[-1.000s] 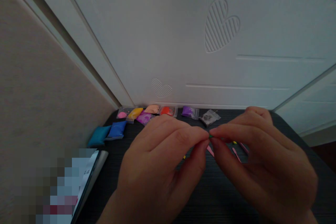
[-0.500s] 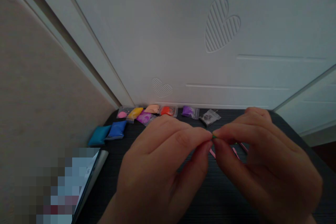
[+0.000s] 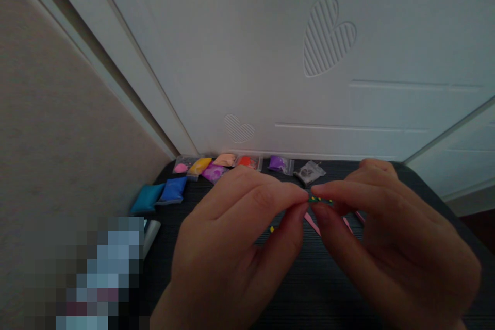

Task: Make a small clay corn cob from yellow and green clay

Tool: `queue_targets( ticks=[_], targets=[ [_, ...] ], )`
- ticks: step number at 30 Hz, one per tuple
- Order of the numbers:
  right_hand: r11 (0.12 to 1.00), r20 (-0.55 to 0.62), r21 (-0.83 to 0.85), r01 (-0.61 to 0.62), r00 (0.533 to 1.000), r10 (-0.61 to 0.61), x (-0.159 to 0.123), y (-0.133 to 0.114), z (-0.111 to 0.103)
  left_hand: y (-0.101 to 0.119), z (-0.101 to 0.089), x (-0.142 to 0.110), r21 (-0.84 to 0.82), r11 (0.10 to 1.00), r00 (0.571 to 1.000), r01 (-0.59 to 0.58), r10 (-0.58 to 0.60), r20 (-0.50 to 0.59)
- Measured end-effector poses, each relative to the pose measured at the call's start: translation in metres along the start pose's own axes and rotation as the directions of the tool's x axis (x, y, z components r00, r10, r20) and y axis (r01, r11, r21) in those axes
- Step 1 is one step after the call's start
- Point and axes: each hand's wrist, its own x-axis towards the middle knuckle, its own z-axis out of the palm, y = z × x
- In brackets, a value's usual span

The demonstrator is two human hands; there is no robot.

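A tiny green strip with yellow dots [image 3: 318, 199], looking like modelling clay, is held between my two hands above the table. The thumb and index finger of my left hand [image 3: 240, 242] pinch its left end. Around its middle are the thumb and index finger of my right hand [image 3: 390, 237], slightly parted so the dots show between them. Below the hands lie a pink modelling tool [image 3: 312, 224] and a second pink tool [image 3: 347, 224], both partly covered. A small yellow bit [image 3: 271, 229] shows beside my left thumb.
Along the back of the dark table [image 3: 309, 273] lie clay bags, among them an orange-red bag [image 3: 244, 161], a purple bag [image 3: 277, 164] and a grey bag [image 3: 309, 172]. Blue [image 3: 172, 191] and teal [image 3: 147, 198] packs lie left. A white panel [image 3: 232, 62] stands behind.
My right thumb and index finger have parted a little, showing more of the dotted green strip. My left hand has shifted slightly left, and the yellow bit has come into view.
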Motion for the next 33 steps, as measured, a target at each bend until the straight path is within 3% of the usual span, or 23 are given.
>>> queue_targets(
  ticks=[18, 33],
  targets=[
    [1.000, -0.031, -0.001, 0.023, 0.999, -0.023, 0.0030, -0.0020, 0.0011, -0.0012, 0.0056, -0.0010, -0.058, 0.995, 0.993, -0.076, 0.071, -0.096],
    [0.999, -0.014, -0.025, 0.032, 0.999, -0.033, 0.0032, -0.0022, 0.0017, -0.0028, 0.0043, 0.0003, -0.051, 0.995, 0.993, -0.090, 0.086, -0.077]
  ],
)
